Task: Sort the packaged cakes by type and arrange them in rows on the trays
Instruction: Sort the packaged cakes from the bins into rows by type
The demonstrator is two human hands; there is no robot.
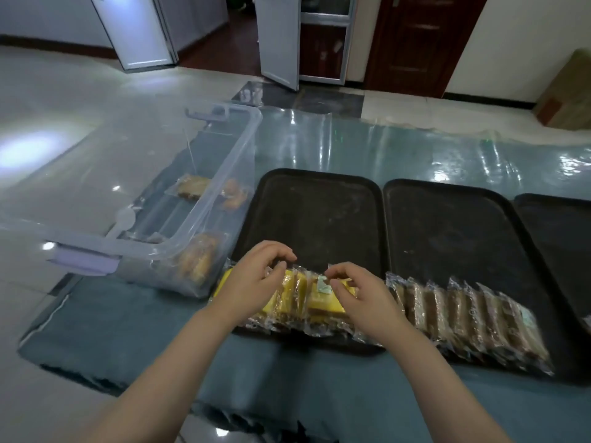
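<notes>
Left hand (pixel 256 276) and right hand (pixel 361 297), fingers curled, pinching yellow packaged cakes (pixel 307 297) along the left black tray (pixel 319 212)'s near edge.

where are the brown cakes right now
In the head view, the brown cakes stand in a row along the near edge of the middle tray, just right of the yellow cakes.

Wrapped yellow cakes (pixel 295 294) stand in a row along the left tray's (pixel 319 212) near edge; brown cakes (pixel 463 314) line the middle tray (pixel 447 231).
</notes>
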